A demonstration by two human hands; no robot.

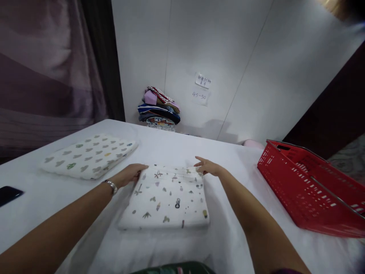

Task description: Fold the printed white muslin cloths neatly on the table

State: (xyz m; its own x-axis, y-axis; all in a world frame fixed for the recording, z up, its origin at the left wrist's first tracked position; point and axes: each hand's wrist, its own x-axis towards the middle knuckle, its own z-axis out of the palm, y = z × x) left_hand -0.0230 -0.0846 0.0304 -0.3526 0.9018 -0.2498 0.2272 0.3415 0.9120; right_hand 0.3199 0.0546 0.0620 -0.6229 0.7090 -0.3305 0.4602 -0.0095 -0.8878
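Observation:
In front of me on the table lies a folded white cloth (168,199) printed with small plants, fruit and other motifs in muted colours. My left hand (132,173) is closed at its far left corner, the fingertips partly hidden by the edge. At the far right corner, my right hand (209,167) pinches the edge, with one finger stretched out to the left above it. Farther left lies a second folded white cloth (91,156) with grey cloud shapes and a few green and yellow ones; neither hand touches it.
A red plastic basket (308,190) with metal handles stands on the right of the white table (234,205). A dark phone (10,195) lies at the left edge. Folded clothes (159,108) are stacked by the wall, where paper notes (202,89) hang. A curtain (48,68) hangs left.

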